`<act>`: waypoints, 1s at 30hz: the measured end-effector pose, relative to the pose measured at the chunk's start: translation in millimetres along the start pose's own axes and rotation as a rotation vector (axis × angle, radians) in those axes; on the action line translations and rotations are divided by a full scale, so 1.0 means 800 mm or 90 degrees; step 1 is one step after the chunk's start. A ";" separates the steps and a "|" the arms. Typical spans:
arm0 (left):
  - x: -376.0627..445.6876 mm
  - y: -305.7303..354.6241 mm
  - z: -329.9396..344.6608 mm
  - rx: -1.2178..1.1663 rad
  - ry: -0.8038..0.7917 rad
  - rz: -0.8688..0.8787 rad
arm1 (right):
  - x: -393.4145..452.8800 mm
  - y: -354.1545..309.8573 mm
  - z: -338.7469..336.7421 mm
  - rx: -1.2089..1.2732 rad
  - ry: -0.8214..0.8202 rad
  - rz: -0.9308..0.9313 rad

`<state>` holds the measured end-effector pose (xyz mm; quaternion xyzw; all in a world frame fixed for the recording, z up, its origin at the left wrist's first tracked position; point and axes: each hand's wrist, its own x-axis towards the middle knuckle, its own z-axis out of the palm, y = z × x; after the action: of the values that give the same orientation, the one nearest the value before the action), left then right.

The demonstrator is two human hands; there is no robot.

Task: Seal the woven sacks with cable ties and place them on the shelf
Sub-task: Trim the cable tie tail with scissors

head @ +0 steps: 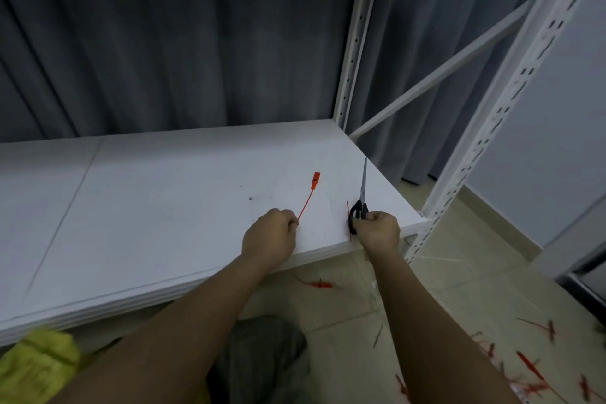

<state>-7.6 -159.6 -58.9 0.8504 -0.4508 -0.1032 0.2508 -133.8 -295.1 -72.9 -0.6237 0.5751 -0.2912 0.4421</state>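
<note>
i see my left hand (270, 233) on the white shelf (147, 193), fingers curled and pinching the thin tail of a red cable tie (310, 193) whose head lies further back on the board. my right hand (380, 229) grips the black handles of the scissors (360, 200) near the shelf's front right corner, blades together, pointing away from me. a yellow-green woven sack (36, 367) sits below the shelf at lower left. more red ties (524, 367) litter the floor (426, 321).
</note>
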 end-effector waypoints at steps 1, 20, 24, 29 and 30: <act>0.009 -0.001 0.006 0.009 -0.001 0.003 | 0.013 -0.001 0.005 -0.024 0.006 -0.009; 0.036 -0.007 -0.005 0.022 0.016 0.011 | 0.043 -0.031 0.021 -0.517 0.018 -0.129; 0.001 -0.012 -0.043 0.040 0.034 -0.008 | -0.022 -0.051 0.034 -0.577 0.020 -0.308; -0.086 -0.039 -0.120 0.092 0.092 -0.034 | -0.180 -0.094 0.064 -0.303 -0.111 -0.444; -0.112 -0.052 -0.138 0.095 0.098 -0.043 | -0.218 -0.103 0.070 -0.250 -0.162 -0.442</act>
<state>15.0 -30.5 9.1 0.8871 -0.4073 -0.0120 0.2169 -76.4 -117.2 0.6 -0.8841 0.3159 -0.2285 0.2577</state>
